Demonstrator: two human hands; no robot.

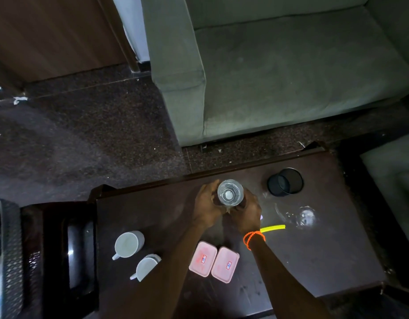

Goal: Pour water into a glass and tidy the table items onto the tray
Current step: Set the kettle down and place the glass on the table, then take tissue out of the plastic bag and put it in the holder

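Here, near the frame's centre, the left hand (207, 204) and right hand (246, 214) both wrap closed around a clear water bottle (230, 192) standing on the worktop (314, 261) — likely steadying it; the glass (307, 216) waits right — apart.

- Lower part of the water bottle (230, 192) is hidden behind both hands.
- Mesh object (8, 261), at nine o'clock, is cut by the left edge.
- Container label (229, 265) print is too small to read.
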